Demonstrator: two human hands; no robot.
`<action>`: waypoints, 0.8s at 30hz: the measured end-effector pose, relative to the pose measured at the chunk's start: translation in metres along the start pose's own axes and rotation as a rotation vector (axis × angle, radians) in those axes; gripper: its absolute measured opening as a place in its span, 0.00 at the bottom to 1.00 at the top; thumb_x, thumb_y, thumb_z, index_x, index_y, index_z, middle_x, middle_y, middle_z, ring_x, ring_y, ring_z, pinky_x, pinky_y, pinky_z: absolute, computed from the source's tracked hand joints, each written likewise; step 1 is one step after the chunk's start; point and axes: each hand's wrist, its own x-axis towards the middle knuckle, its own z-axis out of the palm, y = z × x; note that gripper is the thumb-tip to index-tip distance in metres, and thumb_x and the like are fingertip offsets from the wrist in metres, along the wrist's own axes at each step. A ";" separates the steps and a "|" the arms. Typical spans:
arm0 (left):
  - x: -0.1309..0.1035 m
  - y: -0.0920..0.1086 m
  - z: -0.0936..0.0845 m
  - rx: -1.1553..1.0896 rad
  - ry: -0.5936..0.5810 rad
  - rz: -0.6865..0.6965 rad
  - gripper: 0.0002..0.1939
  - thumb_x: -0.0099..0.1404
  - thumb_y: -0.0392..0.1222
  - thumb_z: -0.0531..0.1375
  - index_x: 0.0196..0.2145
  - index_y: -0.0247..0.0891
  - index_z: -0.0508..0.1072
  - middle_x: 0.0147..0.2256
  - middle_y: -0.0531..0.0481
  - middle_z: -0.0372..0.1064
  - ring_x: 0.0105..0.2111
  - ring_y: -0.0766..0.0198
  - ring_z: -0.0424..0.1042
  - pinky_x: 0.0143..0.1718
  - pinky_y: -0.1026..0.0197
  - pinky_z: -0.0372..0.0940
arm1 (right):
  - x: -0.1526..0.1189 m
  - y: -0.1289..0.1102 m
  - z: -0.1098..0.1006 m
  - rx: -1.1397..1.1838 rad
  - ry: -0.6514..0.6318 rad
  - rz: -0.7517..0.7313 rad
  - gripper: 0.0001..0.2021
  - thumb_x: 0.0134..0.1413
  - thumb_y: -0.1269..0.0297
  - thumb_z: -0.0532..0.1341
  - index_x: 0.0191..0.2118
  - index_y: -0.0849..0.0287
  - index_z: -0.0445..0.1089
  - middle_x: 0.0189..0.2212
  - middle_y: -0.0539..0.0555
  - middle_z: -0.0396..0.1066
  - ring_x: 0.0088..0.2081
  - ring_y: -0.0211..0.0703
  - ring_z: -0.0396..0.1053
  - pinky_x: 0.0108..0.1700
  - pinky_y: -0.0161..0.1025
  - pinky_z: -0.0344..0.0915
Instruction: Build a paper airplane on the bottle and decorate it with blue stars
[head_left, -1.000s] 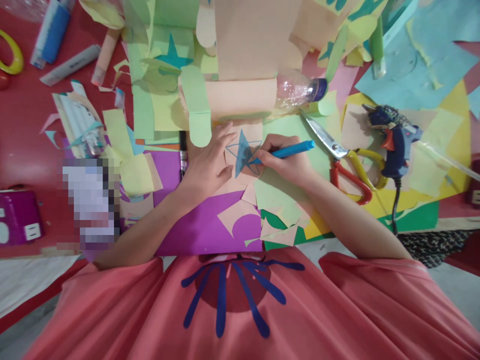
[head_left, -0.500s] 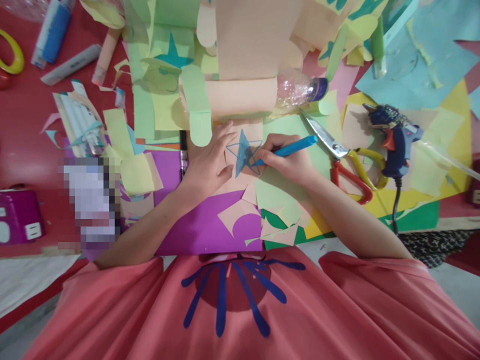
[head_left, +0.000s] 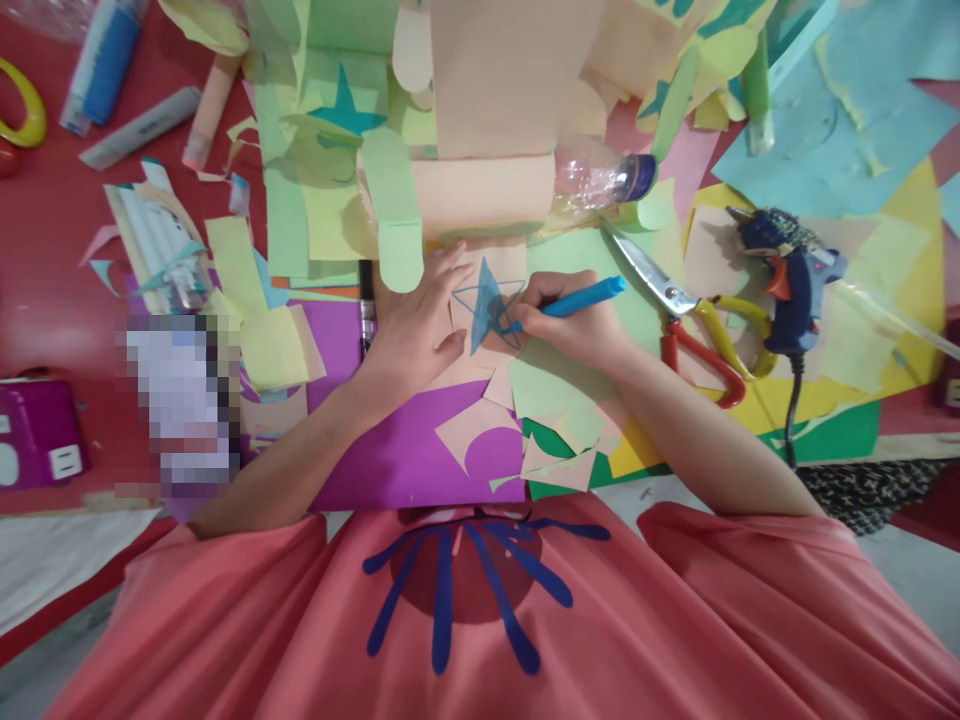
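My right hand (head_left: 570, 318) is closed around a blue marker (head_left: 589, 297), its tip low against the right side of a star drawing (head_left: 489, 303). The star is outlined in blue on a peach sheet of paper (head_left: 504, 258), and its left and middle parts are coloured in. My left hand (head_left: 420, 330) lies flat with fingers spread on the left part of that sheet, touching it. Just above the sheet lies a clear plastic bottle (head_left: 592, 180) with a purple cap, wrapped in peach paper.
Scissors (head_left: 675, 300) with red and yellow handles lie to the right, beside a blue glue gun (head_left: 795, 270) with its cord. A black pen (head_left: 366, 310) is left of my left hand. Markers (head_left: 161, 250) and paper scraps (head_left: 262, 340) cover the left side.
The blue marker in my right hand has shifted slightly left, its back end a little lower. My left hand and the sheet have stayed in place.
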 end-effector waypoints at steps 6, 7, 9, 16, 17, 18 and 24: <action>-0.001 -0.001 0.001 0.019 0.011 -0.004 0.35 0.60 0.29 0.57 0.62 0.46 0.53 0.68 0.46 0.50 0.67 0.52 0.52 0.65 0.45 0.57 | 0.000 -0.002 -0.003 -0.012 0.029 -0.030 0.14 0.48 0.71 0.60 0.18 0.57 0.56 0.16 0.45 0.58 0.22 0.31 0.54 0.25 0.34 0.52; -0.001 -0.001 0.001 0.017 0.014 -0.007 0.35 0.60 0.29 0.57 0.62 0.47 0.53 0.68 0.47 0.50 0.68 0.52 0.52 0.65 0.45 0.58 | 0.001 -0.002 -0.003 -0.019 0.055 -0.034 0.13 0.49 0.71 0.60 0.18 0.57 0.57 0.16 0.45 0.58 0.22 0.31 0.54 0.25 0.35 0.53; -0.001 -0.001 0.002 0.019 0.023 -0.003 0.35 0.60 0.29 0.57 0.62 0.47 0.53 0.68 0.47 0.50 0.67 0.52 0.52 0.65 0.45 0.58 | 0.001 -0.002 -0.003 -0.030 0.085 -0.037 0.13 0.50 0.70 0.60 0.19 0.57 0.57 0.16 0.45 0.58 0.21 0.31 0.55 0.25 0.35 0.53; 0.000 -0.002 0.002 0.045 0.031 0.020 0.34 0.60 0.29 0.58 0.61 0.46 0.53 0.67 0.44 0.51 0.66 0.49 0.54 0.65 0.42 0.56 | 0.000 -0.002 -0.001 -0.046 0.087 -0.030 0.13 0.52 0.68 0.60 0.20 0.57 0.57 0.16 0.44 0.55 0.20 0.30 0.52 0.25 0.35 0.51; 0.000 -0.002 0.002 0.043 0.028 0.020 0.34 0.60 0.29 0.58 0.61 0.46 0.53 0.67 0.44 0.51 0.66 0.49 0.54 0.64 0.43 0.57 | 0.000 -0.003 0.000 -0.050 0.089 -0.035 0.13 0.51 0.68 0.60 0.19 0.57 0.57 0.16 0.44 0.54 0.20 0.30 0.52 0.25 0.35 0.51; 0.000 -0.002 0.002 0.040 0.028 0.021 0.35 0.60 0.29 0.58 0.61 0.45 0.53 0.67 0.44 0.51 0.66 0.49 0.55 0.64 0.43 0.58 | 0.001 -0.003 0.000 -0.053 0.088 -0.037 0.13 0.50 0.69 0.60 0.19 0.57 0.57 0.15 0.44 0.54 0.20 0.30 0.51 0.25 0.35 0.50; -0.001 -0.002 0.002 0.037 0.030 0.028 0.35 0.60 0.28 0.58 0.62 0.45 0.52 0.67 0.44 0.51 0.67 0.49 0.53 0.65 0.42 0.57 | 0.001 -0.004 -0.001 -0.047 0.024 0.002 0.14 0.43 0.76 0.58 0.17 0.57 0.54 0.15 0.43 0.53 0.21 0.30 0.51 0.25 0.34 0.51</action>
